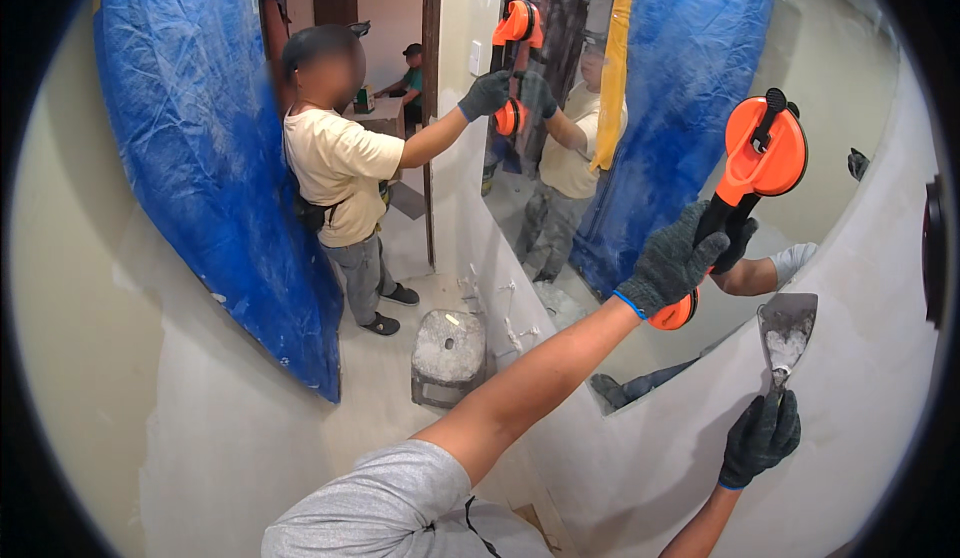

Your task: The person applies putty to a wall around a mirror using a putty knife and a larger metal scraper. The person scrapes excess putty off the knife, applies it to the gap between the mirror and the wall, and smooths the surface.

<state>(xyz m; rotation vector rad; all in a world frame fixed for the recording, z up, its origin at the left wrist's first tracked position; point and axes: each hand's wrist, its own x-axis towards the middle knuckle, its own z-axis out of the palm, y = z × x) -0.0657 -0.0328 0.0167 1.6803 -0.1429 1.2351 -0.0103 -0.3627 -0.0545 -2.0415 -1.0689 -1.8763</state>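
Two hands of the wearer are in view, both in dark gloves: the left hand (672, 266) and the right hand (762, 440). There are two orange-and-black suction lifters, each with two cups, and one large mirror (825, 83) that doubles part of the scene. The near suction lifter (748, 176) sits in the left fingers, which are wrapped around its black handle, one cup above them and the other just below; the mirror lies directly behind these fingers. The left arm stretches out, rising diagonally with its sleeve at the lower middle

One putty knife (786, 336) is gripped by its handle in the right fingers, its blade pointing up above them and smeared with whitish material. The right forearm comes in from the lower edge, and whether the blade touches the white wall (860, 388) behind it, I cannot tell

Well to the left of the left fingers, one co-worker (338, 148) reaches out a gloved hand (485, 96) to the far suction lifter (517, 24). One grey stool (449, 346) stands lower left of the left fingers; one blue tarp (205, 118) hangs farther left, behind the co-worker
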